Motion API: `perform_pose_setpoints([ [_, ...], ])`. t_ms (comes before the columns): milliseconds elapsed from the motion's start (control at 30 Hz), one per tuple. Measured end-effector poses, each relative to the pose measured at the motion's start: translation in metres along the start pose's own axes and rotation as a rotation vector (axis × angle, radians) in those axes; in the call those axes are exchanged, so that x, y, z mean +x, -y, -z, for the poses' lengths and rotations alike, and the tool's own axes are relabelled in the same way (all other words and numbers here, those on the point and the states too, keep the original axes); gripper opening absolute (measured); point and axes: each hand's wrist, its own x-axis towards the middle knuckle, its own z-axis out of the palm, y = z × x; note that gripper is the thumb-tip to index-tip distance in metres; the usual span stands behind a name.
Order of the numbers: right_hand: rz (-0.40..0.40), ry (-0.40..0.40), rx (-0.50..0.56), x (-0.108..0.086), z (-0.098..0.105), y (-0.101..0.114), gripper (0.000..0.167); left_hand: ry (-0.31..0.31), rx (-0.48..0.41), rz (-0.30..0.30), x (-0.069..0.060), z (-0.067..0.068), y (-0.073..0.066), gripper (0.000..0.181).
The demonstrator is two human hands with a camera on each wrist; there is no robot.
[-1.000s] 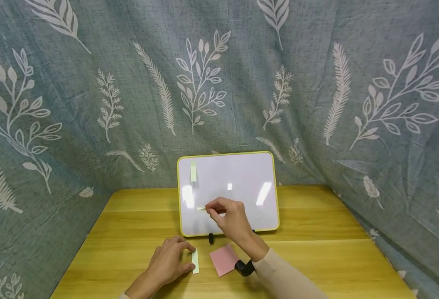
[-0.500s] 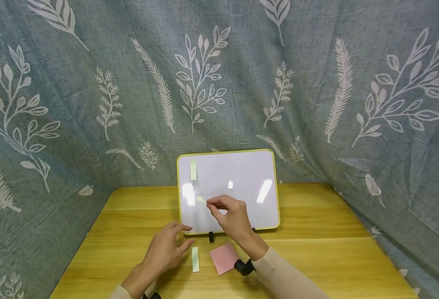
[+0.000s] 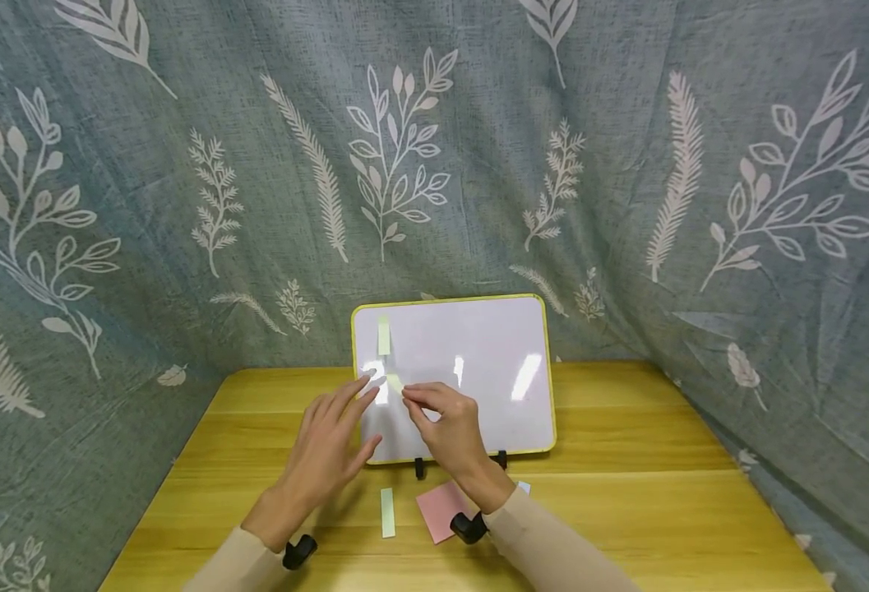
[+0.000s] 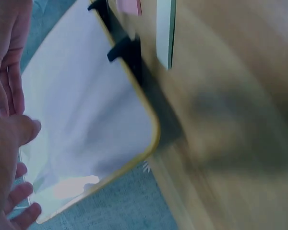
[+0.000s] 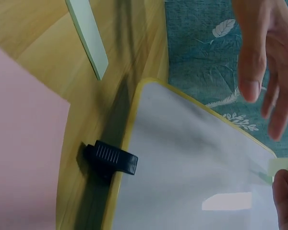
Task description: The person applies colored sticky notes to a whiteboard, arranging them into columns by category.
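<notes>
Between thumb and forefinger my right hand (image 3: 449, 432) pinches a thin pale green strip (image 3: 395, 383) in front of the whiteboard (image 3: 471, 345). In the right wrist view the pinched strip (image 5: 280, 166) shows at the right edge. My left hand (image 3: 323, 444) is raised at the board's left side, fingers spread and holding nothing. A second green strip (image 3: 384, 337) is stuck upright at the board's upper left. On the table a narrow pale green pad (image 3: 387, 513) lies left of a pink pad (image 3: 437, 511), which my right wrist partly covers.
Black clips (image 3: 419, 469) hold the yellow-framed board upright on the wooden table (image 3: 626, 493). A small pale blue piece (image 3: 524, 487) shows beside my right forearm. Patterned grey-green cloth (image 3: 478, 164) hangs behind and at both sides.
My left hand has let go of the narrow green pad and risen to the board's left side. My right hand has moved slightly up with the pinched strip.
</notes>
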Motion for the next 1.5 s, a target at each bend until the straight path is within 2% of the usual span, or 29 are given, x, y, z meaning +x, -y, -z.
perform_pose_setpoints([
  [333, 0.002, -0.059, -0.044, 0.003, -0.015, 0.0, 0.014, 0.091, 0.125, -0.096, 0.016, 0.0, 0.017, 0.088],
  [500, -0.006, -0.072, -0.064, 0.004, -0.022, -0.001, 0.014, 0.077, 0.107, -0.085, 0.024, -0.004, 0.023, 0.084],
  [633, -0.007, -0.083, -0.07, 0.004, -0.027, -0.001, 0.015, 0.026, 0.006, 0.014, 0.03, -0.009, 0.026, 0.073],
  [800, -0.031, -0.112, -0.081, 0.004, -0.035, -0.002, 0.012, -0.067, -0.17, 0.221, 0.037, -0.015, 0.027, 0.062],
  [933, -0.046, -0.129, -0.072, 0.004, -0.039, -0.001, 0.012, -0.093, -0.241, 0.351, 0.042, -0.021, 0.029, 0.062],
  [1200, -0.072, -0.138, -0.077, 0.003, -0.046, 0.001, 0.012, -0.104, -0.334, 0.454, 0.052, -0.027, 0.025, 0.063],
  [1333, -0.097, -0.135, -0.097, 0.004, -0.048, 0.001, 0.012, -0.106, -0.36, 0.476, 0.056, -0.028, 0.023, 0.064],
  [1500, -0.086, -0.153, -0.113, 0.003, -0.051, -0.001, 0.012, -0.12, -0.384, 0.494, 0.059, -0.03, 0.022, 0.065],
])
